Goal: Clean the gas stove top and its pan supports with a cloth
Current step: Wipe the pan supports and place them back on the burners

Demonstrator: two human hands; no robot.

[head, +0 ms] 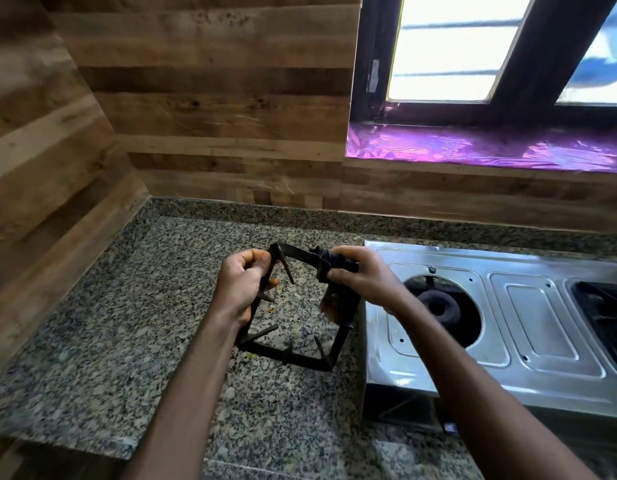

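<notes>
A black square pan support point(293, 356) is held tilted above the granite counter, left of the stove. My left hand point(243, 280) grips its left bar near the top corner. My right hand point(355, 271) is closed around a dark cloth point(334, 299) wrapped over the support's top right bar, with a stained end of the cloth hanging down. The steel gas stove top point(539, 310) lies at the right. Its left burner point(438, 304) is bare, with no support on it. A second pan support point(601, 306) sits on the right burner at the frame's edge.
The speckled granite counter point(127, 341) stretches left and forward of the stove, with small crumbs under the held support. Wood-pattern walls point(213, 116) close the back and the left. A window with a purple-lined sill point(473, 147) is above the stove.
</notes>
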